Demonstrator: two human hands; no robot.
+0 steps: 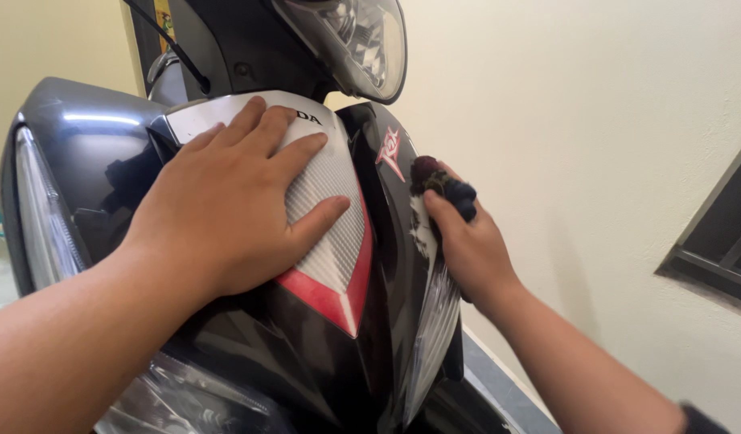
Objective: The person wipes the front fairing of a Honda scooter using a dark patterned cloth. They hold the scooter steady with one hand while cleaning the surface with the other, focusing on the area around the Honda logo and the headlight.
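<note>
While the left hand (pixel 225 217) lies flat on the scooter's front cover (pixel 330 233), its fingers (pixel 262 133) are spread wide and grip nothing; they simply press on the silver, carbon-patterned centre panel, with the red tip of that panel just below the thumb. Right of those fingers, across the black ridge of the cover, the right hand (pixel 467 249) has its fingers (pixel 439 210) closed round a dark, crumpled rag (pixel 443 186), which bulges out above the knuckles and touches the cover's right-hand flank beside a small red emblem.

From the head view, the only one there is, the work looks to be somewhere in its middle. Glossy black plastic under and below the left hand reflects light cleanly, so that part seems already wiped, though I cannot tell for certain. Directly under the rag-holding fingers a pale, patchy smear (pixel 422 233) shows on the flank, either dirt or residue yet to be rubbed away. Further below those fingers the turn-signal lens (pixel 431 337) appears untouched, and above both hands the headlight (pixel 362 44) shows no sign either way.

Behind the right hand stands a cream wall (pixel 587 120), with a dark window frame (pixel 720 241) well off to its right.
</note>
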